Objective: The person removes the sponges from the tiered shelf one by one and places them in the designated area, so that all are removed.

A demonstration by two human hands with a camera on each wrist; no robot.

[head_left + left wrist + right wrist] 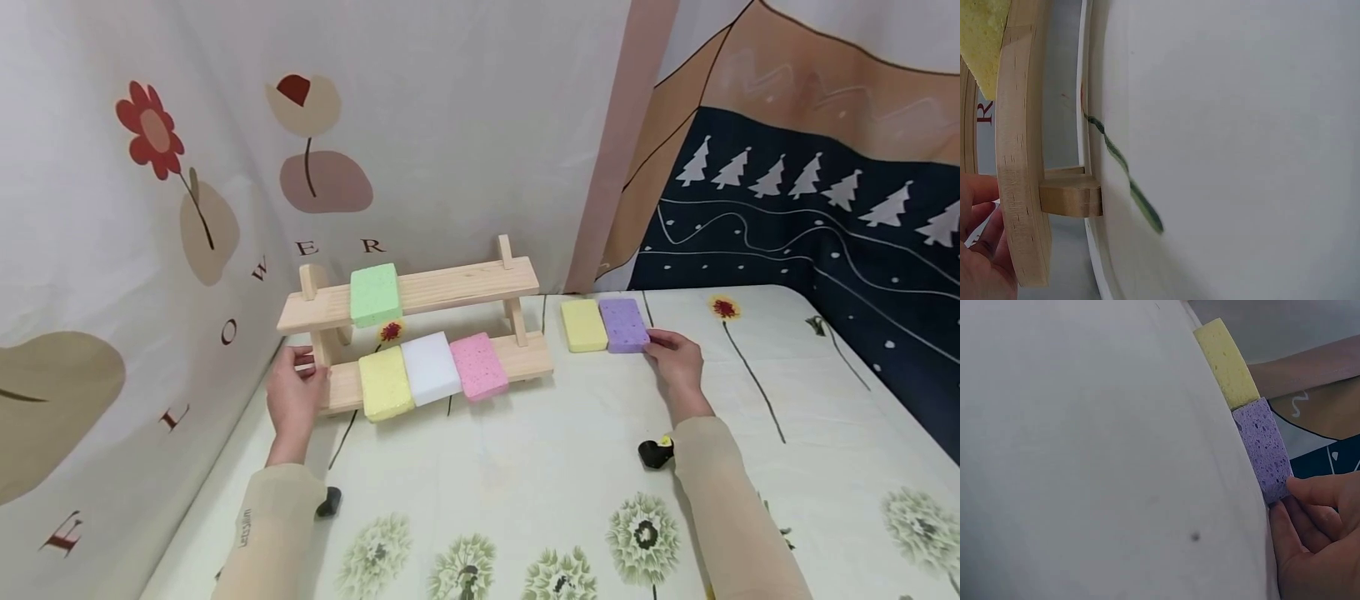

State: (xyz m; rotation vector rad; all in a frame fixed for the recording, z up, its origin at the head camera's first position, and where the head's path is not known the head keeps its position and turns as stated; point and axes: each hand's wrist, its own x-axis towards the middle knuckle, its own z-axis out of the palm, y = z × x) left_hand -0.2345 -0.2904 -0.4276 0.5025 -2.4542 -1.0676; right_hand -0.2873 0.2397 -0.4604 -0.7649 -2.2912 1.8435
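Note:
My left hand (294, 390) grips the left end of the lower board of a small two-tier wooden shelf (465, 283), its fingers reaching behind the board in the left wrist view. With thumb and fingers, my right hand (677, 367) pinches the right end of a purple sponge (624, 326). That sponge lies against a yellow sponge (583, 326) on the tablecloth; both also show in the right wrist view. A green sponge (376, 295) rests on the upper board. Along the lower board sit a yellow sponge (386, 385), a white sponge (432, 369) and a pink sponge (479, 367).
A pale tablecloth (510, 483) printed with flowers covers the table. Behind and to the left hangs a printed curtain (465, 125), close to the shelf's back. Dark cloth with white trees (810, 179) hangs at the right.

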